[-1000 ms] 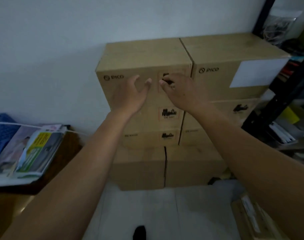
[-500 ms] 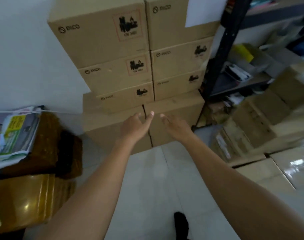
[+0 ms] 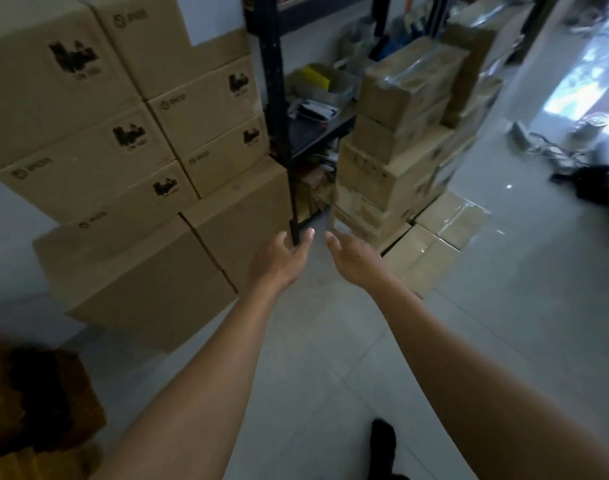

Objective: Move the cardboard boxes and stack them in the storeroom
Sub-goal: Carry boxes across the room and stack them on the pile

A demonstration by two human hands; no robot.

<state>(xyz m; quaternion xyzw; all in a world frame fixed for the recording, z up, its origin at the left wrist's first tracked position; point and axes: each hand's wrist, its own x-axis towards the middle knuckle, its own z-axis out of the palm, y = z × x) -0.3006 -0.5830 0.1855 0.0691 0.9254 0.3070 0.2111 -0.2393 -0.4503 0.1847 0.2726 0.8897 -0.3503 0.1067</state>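
Note:
A stack of brown cardboard boxes [image 3: 88, 161] with black logos stands against the white wall at the left, two columns wide, resting on two larger boxes [image 3: 140, 271]. My left hand [image 3: 279, 258] and my right hand [image 3: 353, 259] hang in the air in front of me, over the floor, fingers relaxed and holding nothing. Both are clear of the stack. A second pile of tape-wrapped cardboard boxes [image 3: 396, 161] rises to the right of the shelf post, with flat boxes [image 3: 434, 237] on the floor beside it.
A black metal shelf rack [image 3: 279, 116] with clutter stands between the two piles. A dark brown wooden piece [image 3: 36, 403] sits at the lower left. Grey tiled floor [image 3: 486, 341] stretches right toward a bright doorway [image 3: 580, 74], with cables and dark items there. My shoe [image 3: 382, 441] shows below.
My hands have come off the top left box and dropped away from the stack. The view has swung right and down, bringing the shelf, the second pile and the doorway into sight.

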